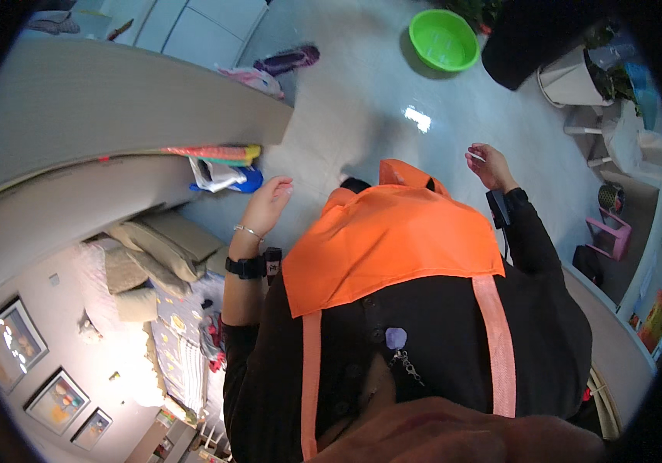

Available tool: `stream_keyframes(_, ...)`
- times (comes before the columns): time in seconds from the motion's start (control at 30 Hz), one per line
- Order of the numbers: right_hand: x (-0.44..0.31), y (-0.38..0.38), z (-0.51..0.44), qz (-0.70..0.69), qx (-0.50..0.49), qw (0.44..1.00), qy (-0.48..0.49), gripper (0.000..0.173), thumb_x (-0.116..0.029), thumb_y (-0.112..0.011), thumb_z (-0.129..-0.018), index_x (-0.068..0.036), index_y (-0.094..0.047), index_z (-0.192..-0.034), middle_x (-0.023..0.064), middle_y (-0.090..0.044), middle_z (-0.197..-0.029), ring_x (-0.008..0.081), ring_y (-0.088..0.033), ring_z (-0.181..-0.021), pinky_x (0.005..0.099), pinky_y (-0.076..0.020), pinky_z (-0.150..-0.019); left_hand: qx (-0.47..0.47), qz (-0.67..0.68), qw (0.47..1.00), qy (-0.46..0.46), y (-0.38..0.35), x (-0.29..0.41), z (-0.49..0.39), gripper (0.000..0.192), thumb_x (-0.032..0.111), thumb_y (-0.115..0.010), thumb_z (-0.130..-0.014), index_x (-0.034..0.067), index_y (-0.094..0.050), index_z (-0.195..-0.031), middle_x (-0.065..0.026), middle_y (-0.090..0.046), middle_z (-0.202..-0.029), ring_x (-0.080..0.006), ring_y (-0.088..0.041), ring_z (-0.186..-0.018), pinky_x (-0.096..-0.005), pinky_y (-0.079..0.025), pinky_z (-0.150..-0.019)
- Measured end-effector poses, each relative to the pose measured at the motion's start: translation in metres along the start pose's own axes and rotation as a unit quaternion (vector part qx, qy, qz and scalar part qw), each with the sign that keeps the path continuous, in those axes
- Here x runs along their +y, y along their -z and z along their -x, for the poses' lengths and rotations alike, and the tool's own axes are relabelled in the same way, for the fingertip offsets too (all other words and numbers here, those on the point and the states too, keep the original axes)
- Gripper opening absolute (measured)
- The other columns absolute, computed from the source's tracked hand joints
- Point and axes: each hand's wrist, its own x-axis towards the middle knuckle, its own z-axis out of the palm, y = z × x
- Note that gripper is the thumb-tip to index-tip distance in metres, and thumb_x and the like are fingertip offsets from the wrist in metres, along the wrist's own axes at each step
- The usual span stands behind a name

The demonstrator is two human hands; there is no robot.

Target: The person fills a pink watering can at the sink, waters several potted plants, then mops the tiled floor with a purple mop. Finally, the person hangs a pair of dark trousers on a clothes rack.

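Observation:
My left hand (272, 199) hangs beside the orange apron (394, 237), fingers loosely bent and nothing visible in it. A bangle (249, 232) circles its wrist, and a black strap with a small device (272, 261) sits further up the forearm. Nearest to this hand are a blue and white bag (232, 178) and red and yellow packaging (221, 153) by a panel edge. Out over the floor on the other side is my right hand (487, 165), its fingers apart and slightly curled, holding nothing that I can see. A black device (499, 208) is strapped at that wrist.
A green plastic basin (444, 40) stands on the pale floor (354, 116) ahead. Purple shoes (287, 61) lie beyond the beige panel (122, 92) at left. On the right are a white planter (574, 78), a white chair (632, 139) and a pink stool (611, 234). Cushions (157, 249) are at lower left.

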Motion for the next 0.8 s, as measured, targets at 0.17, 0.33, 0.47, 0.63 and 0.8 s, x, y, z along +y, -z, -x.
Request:
stream_keyframes(0.17,-0.039,-0.073,-0.002,0.016,-0.038,0.998,0.038,0.021,-0.018,-0.052,-0.096,-0.003,-0.055,-0.109,0.0114,-0.058,-0.110,0.0235,-0.060,-0.098,0.0336,-0.0514,-0.085,-0.047,-0.036,0.997,-0.055,0.070,0.014,-0.132,0.027,0.018,-0.060,-0.093,0.000,-0.060,-0.114,-0.0133,-0.068,-0.100,-0.0199,-0.064,-0.095,-0.0305,-0.050,-0.085)
stream_keyframes(0.33,-0.048,-0.076,-0.053,-0.155,0.064,0.986,-0.022,0.019,-0.011,-0.049,-0.097,0.003,-0.055,-0.109,0.0146,-0.059,-0.103,0.0272,-0.060,-0.094,0.0323,-0.0540,-0.080,-0.087,-0.052,0.994,-0.049,0.098,0.033,-0.279,0.028,0.021,-0.061,-0.092,0.001,-0.061,-0.112,-0.0117,-0.068,-0.099,-0.0184,-0.065,-0.092,-0.0301,-0.051,-0.081)
stream_keyframes(0.47,-0.071,-0.080,-0.112,-0.158,0.039,0.987,-0.015,0.022,-0.012,-0.051,-0.096,0.004,-0.055,-0.111,0.0171,-0.060,-0.104,0.0277,-0.060,-0.093,0.0340,-0.0535,-0.080,-0.160,0.006,0.987,0.002,0.128,0.080,-0.361,0.027,0.021,-0.059,-0.095,0.000,-0.060,-0.112,-0.0072,-0.066,-0.099,-0.0156,-0.065,-0.087,-0.0263,-0.051,-0.079)
stream_keyframes(0.63,-0.110,-0.111,-0.169,-0.132,0.027,0.991,-0.001,0.021,-0.012,-0.054,-0.095,0.002,-0.056,-0.110,0.0160,-0.062,-0.104,0.0281,-0.061,-0.093,0.0340,-0.0534,-0.081,-0.132,0.206,0.965,0.095,0.163,0.119,-0.447,0.026,0.025,-0.057,-0.096,0.003,-0.060,-0.109,-0.0086,-0.066,-0.099,-0.0175,-0.067,-0.089,-0.0280,-0.053,-0.079)
stream_keyframes(0.8,-0.117,-0.126,-0.192,-0.157,0.041,0.986,0.023,0.021,-0.011,-0.061,-0.091,-0.001,-0.058,-0.108,0.0148,-0.062,-0.104,0.0279,-0.060,-0.093,0.0342,-0.0539,-0.077,-0.109,0.232,0.945,0.205,0.189,0.113,-0.510,0.023,0.026,-0.056,-0.095,0.009,-0.061,-0.109,-0.0066,-0.066,-0.102,-0.0210,-0.067,-0.093,-0.0350,-0.053,-0.077)
